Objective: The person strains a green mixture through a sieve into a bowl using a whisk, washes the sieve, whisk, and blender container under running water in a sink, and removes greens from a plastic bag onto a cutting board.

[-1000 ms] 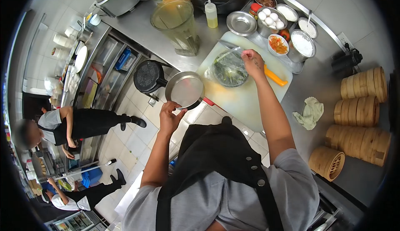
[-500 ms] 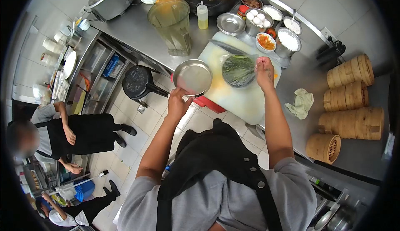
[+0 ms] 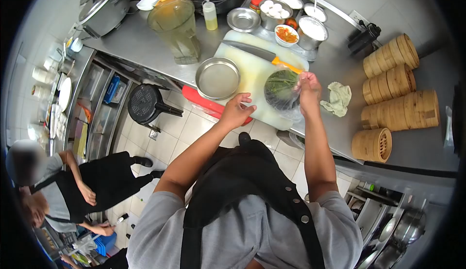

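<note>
My left hand (image 3: 238, 110) is empty, its fingers apart, near the cutting board's front edge. Just beyond it a round metal pan (image 3: 217, 78) rests on the board's left edge, upright, with a flat bottom showing. My right hand (image 3: 309, 94) pinches the right side of clear plastic (image 3: 291, 110) over a round, dark mass of leafy greens (image 3: 281, 88). Whether a bowl lies under the greens I cannot tell. Behind them a large knife (image 3: 250, 50) with a yellow handle lies across the white cutting board (image 3: 252, 77).
A blender jug (image 3: 172, 31) and squeeze bottle (image 3: 209, 15) stand at the back left. Behind the board are a bowl of eggs (image 3: 275, 11) and several ingredient bowls. To the right lie a cloth (image 3: 337, 99) and bamboo steamers (image 3: 400, 111). A person (image 3: 97, 191) is at left.
My left hand has let go of the pan, which now rests on the board's left edge. My right hand keeps its grip on the plastic. The knife's yellow handle now shows.
</note>
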Available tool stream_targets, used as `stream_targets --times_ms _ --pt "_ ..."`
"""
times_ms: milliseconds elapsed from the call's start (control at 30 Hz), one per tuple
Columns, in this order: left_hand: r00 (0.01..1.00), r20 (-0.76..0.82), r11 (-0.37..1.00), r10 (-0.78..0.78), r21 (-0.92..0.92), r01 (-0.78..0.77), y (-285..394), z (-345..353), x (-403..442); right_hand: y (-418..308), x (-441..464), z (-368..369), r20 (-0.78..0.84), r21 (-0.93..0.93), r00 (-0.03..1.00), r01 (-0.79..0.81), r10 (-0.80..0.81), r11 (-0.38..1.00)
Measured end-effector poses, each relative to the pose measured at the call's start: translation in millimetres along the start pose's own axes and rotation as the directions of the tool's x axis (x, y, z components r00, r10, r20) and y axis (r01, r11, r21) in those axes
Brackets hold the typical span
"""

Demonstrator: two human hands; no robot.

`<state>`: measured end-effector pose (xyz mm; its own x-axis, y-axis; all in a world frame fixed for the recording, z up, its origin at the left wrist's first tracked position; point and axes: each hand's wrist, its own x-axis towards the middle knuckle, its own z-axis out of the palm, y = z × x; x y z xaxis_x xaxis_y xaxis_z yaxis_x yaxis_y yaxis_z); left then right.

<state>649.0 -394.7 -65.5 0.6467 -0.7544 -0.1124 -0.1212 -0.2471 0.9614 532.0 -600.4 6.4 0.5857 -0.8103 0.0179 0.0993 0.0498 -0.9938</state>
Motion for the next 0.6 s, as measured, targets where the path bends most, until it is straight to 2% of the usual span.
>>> stream_targets --times_ms 33,67,167,200,300,433,500,567,600 --pt "0.999 0.039 0.997 -0.009 -0.073 0.012 -1 8 6 -4 -3 3 0.01 0.035 1.0 0.006 -0.007 0.999" --pt "0.983 0.145 0.988 -0.111 -0.094 0.125 -3 13 13 -6 -5 4 0.011 0.054 1.0 0.004 -0.004 0.999" --pt "0.926 0.199 0.798 -0.322 -0.47 0.378 9 23 22 -11 -11 2 0.041 0.098 0.998 0.045 -0.049 0.994" --pt "0.928 0.21 0.806 -0.307 -0.461 0.371 12 24 25 -16 -15 2 0.061 0.035 0.998 0.016 -0.018 0.999" --pt "0.907 0.286 0.72 -0.309 -0.553 0.42 15 23 40 -16 -12 -4 0.089 0.009 0.995 0.044 -0.045 0.999" --pt "0.926 0.225 0.671 -0.302 -0.641 0.374 22 26 58 -20 -22 -2 0.156 -0.059 0.988 0.021 -0.012 0.998" --pt "0.919 0.283 0.624 -0.275 -0.674 0.395 23 23 67 -21 -14 -7 0.175 -0.114 0.985 0.028 -0.008 0.993" --pt "0.918 0.286 0.581 -0.275 -0.711 0.396 15 25 73 -25 -11 -7 0.157 -0.08 0.987 0.022 -0.009 0.997" --pt "0.927 0.26 0.622 -0.271 -0.687 0.375 10 26 71 -25 -14 -8 0.146 -0.063 0.989 0.013 -0.003 0.998"
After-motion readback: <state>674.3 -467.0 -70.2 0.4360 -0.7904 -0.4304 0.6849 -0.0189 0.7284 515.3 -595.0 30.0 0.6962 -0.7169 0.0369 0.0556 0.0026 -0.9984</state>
